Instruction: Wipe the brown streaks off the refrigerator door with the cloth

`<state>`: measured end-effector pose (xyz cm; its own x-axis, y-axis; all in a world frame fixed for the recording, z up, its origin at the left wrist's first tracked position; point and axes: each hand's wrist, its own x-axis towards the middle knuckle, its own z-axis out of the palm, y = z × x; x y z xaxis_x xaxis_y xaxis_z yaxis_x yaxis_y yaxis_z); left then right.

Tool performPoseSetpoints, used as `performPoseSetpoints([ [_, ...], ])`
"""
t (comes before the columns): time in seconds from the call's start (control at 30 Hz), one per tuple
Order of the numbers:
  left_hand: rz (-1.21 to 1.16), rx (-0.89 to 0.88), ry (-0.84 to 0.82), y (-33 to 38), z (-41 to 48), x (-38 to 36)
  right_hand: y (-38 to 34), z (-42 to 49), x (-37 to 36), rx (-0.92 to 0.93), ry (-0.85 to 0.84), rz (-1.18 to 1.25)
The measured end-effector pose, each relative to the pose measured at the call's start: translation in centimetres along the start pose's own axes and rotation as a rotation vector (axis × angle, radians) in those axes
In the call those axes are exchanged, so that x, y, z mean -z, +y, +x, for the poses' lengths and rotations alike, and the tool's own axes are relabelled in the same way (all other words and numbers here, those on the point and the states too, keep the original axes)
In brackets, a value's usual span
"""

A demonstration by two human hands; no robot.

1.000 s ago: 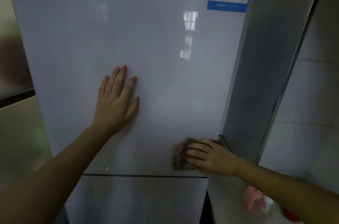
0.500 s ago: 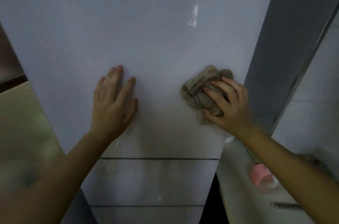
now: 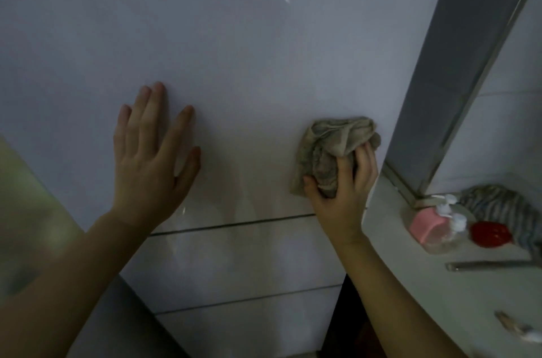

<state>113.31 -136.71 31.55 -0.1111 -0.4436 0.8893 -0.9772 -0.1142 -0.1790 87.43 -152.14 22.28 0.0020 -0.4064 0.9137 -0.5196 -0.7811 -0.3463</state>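
The glossy pale refrigerator door [image 3: 249, 44] fills most of the view. My left hand [image 3: 152, 158] lies flat against it with the fingers spread, left of centre. My right hand [image 3: 343, 190] grips a crumpled grey-brown cloth [image 3: 331, 149] and presses it on the door near its right edge, just above the seam to the lower drawer [image 3: 246, 258]. No brown streaks show on the door in this dim light.
Right of the fridge runs a pale counter [image 3: 440, 284] with a pink-capped clear pump bottle [image 3: 437, 225], a red lid [image 3: 491, 234], a striped rag [image 3: 498, 208] and a metal utensil [image 3: 487, 265]. The fridge's grey side panel [image 3: 445, 64] stands against a tiled wall.
My right hand carried the cloth up from the door's lower right corner and now holds it with the fingers pointing up. The view tilted further down. My left hand stayed flat on the door.
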Motion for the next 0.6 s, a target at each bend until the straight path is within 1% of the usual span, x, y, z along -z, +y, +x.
performPoseSetpoints([
  [0.13,-0.032,-0.017,-0.028,-0.3,-1.6,-0.1,-0.5,-2.2,-1.2,-0.065,0.051,0.008],
  [0.23,-0.040,-0.034,-0.051,-0.9,-4.2,-0.2,-1.4,-4.5,-1.8,-0.130,0.051,0.020],
  [0.37,-0.014,0.078,0.022,-3.4,-6.9,-0.2,-1.7,-5.7,-2.2,-0.159,0.052,0.019],
  [0.43,-0.004,0.117,0.046,-4.5,-7.4,-0.1,-1.8,-4.9,-2.1,-0.118,0.056,-0.009],
  [0.5,-0.010,0.118,0.056,-5.0,-7.5,-0.1,-2.3,-3.5,-1.9,-0.043,0.057,-0.055],
  [0.6,-0.033,0.144,0.076,-5.4,-7.3,0.1,-3.9,0.0,-2.1,0.152,0.061,-0.091],
])
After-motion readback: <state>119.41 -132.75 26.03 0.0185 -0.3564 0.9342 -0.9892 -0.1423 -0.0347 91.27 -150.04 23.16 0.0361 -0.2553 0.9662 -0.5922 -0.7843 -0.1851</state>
